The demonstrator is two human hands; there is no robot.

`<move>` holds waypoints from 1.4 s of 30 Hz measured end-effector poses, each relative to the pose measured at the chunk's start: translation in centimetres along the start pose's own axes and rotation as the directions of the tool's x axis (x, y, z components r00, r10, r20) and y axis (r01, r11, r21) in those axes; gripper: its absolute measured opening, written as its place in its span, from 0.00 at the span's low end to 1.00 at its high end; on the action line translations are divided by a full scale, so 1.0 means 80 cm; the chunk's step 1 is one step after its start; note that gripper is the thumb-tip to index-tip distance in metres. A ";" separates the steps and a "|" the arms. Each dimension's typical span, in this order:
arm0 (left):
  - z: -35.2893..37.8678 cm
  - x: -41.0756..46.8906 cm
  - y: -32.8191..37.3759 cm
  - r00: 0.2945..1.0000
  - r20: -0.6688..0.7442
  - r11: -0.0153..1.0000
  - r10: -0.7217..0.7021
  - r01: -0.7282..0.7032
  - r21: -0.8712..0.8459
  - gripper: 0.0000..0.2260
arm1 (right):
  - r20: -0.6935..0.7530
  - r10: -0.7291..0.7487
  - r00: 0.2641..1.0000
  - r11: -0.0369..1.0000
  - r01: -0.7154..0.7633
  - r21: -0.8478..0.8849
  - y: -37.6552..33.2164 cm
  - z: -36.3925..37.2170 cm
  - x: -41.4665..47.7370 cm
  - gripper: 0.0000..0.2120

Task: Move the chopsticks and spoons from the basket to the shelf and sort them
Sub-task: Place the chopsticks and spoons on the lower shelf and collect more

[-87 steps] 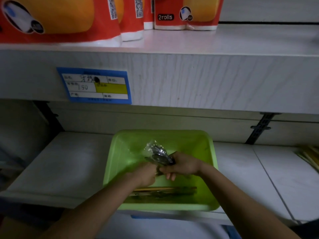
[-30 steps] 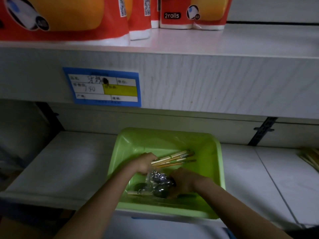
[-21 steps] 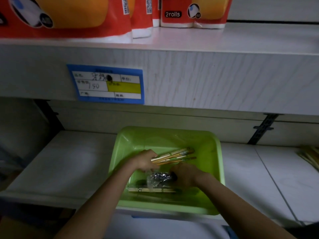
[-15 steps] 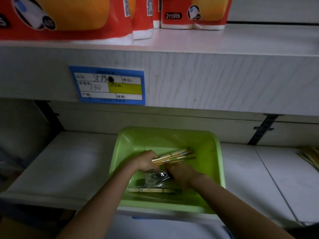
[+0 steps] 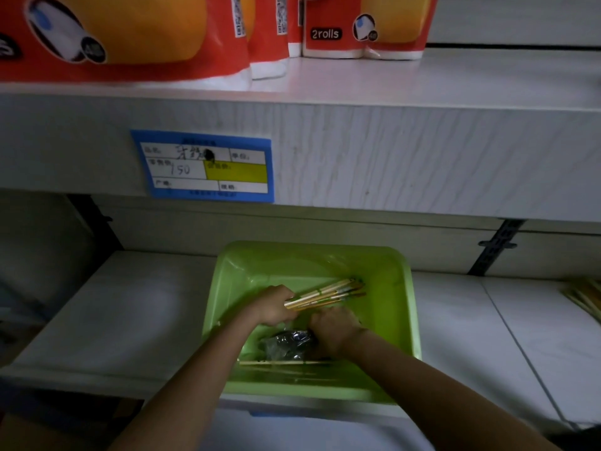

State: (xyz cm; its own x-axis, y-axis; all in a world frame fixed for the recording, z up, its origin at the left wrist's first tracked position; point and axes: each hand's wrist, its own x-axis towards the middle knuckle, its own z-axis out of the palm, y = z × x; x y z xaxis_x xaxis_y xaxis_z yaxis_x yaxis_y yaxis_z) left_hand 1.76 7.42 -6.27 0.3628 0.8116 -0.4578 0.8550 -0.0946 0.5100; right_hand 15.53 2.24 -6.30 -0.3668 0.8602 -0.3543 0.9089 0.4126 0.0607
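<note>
here, in the green basket (image 5: 410, 320) on the lower shelf (image 5: 130, 320), a chopstick bundle (image 5: 328, 292) is gripped by the curled fingers of the left hand (image 5: 273, 305). the wrapped spoons (image 5: 286, 345) are clutched at the basket floor by the right hand (image 5: 335, 330), its fingers curled. loose chopsticks (image 5: 283, 362) are seen along the near wall.

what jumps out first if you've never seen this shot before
The bright green basket on the lower shelf stands out, both hands in it: the left hand grips a bundle of chopsticks, the right hand touches a shiny wrapped packet. Above, red packs of rolls line the upper shelf, a blue price label on its front edge.
</note>
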 end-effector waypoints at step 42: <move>0.005 -0.026 -0.002 0.986 0.123 0.993 -0.117 0.120 -0.014 0.23 | -0.043 0.308 0.950 0.919 -0.286 0.271 0.048 -0.049 -0.025 0.21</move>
State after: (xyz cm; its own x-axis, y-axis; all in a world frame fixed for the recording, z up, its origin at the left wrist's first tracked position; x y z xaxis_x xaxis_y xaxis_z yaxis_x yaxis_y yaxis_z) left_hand 1.07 5.52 -5.71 0.3029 0.7402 -0.6003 0.8871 0.0112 0.4615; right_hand 18.95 3.25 -1.72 -0.0767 0.9575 -0.2782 0.9941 0.0520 -0.0953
